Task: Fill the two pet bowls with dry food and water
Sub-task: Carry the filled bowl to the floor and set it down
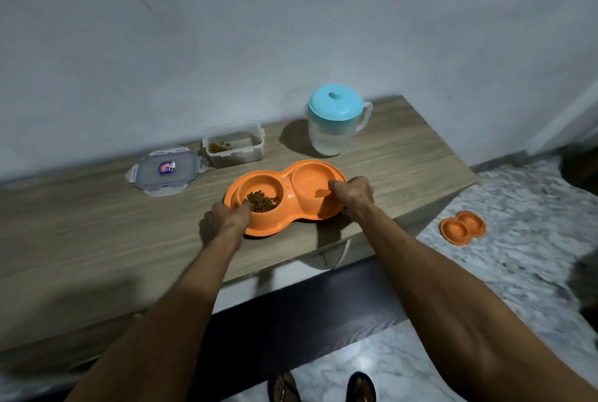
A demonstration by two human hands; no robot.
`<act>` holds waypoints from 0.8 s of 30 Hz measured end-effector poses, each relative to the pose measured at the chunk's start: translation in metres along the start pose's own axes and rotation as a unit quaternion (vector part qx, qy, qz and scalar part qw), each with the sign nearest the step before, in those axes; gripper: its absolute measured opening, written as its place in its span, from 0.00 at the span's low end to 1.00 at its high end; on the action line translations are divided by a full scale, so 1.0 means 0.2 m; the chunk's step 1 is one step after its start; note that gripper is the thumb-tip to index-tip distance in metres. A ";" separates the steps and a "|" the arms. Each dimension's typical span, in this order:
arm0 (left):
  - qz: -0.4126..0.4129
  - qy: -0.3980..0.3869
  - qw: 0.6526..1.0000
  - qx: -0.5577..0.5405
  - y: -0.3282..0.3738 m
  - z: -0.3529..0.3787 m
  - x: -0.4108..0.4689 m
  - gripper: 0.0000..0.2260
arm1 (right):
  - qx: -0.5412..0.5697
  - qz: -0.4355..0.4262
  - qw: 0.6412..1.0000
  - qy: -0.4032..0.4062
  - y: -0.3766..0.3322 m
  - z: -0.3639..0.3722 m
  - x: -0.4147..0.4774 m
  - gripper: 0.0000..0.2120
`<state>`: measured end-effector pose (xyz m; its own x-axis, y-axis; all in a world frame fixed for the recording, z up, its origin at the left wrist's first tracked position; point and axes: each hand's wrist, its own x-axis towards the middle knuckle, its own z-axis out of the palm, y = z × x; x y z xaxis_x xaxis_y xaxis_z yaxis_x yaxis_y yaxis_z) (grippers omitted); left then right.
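Orange double bowl (pixel 288 175) near table front edge: kibble (pixel 262 201) in left well, right well seemingly water. Left hand (pixel 226 215) and right hand (pixel 351 194) closed on its ends. Behind: open tub (pixel 233 144) with little kibble, lid (pixel 165 170) beside, lidded jug (pixel 335 120). Wooden table (pixel 97 226), grey wall, marble floor (pixel 524 256) bearing second orange bowl (pixel 462 226).

Orange double bowl (pixel 293 196) holds brown kibble (pixel 262 201); turquoise-lidded jug (pixel 335 120); wood-grain table (pixel 97 223); grey-white marbled floor (pixel 517 256).

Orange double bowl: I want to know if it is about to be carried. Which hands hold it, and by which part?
Both. The left hand grips the double bowl at its rim by the kibble side; the right hand grips the opposite rim.
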<state>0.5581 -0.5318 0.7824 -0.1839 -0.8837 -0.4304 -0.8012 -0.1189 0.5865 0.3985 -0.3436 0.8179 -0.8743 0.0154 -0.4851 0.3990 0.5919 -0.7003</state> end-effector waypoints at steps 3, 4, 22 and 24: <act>0.011 -0.008 1.000 0.008 0.04 0.06 -0.15 0.31 | 0.016 -0.005 1.000 0.006 0.08 -0.16 -0.01 0.24; 0.015 -0.006 1.000 0.014 0.06 0.07 -0.21 0.31 | 0.022 -0.009 1.000 0.007 0.11 -0.22 -0.01 0.23; 0.126 -0.106 0.982 -0.088 0.44 1.07 -1.56 0.24 | 0.067 0.010 0.994 0.090 0.85 -1.80 0.22 0.19; 0.129 -0.117 0.981 -0.088 0.47 1.21 -1.70 0.24 | 0.077 0.015 0.992 0.096 0.94 -1.98 0.27 0.17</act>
<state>0.4081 -0.1330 0.8185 -0.5098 -0.7691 -0.3854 -0.6044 0.0014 0.7967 0.3181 0.0872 0.8669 -0.8917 0.1931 -0.4093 0.4508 0.4587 -0.7657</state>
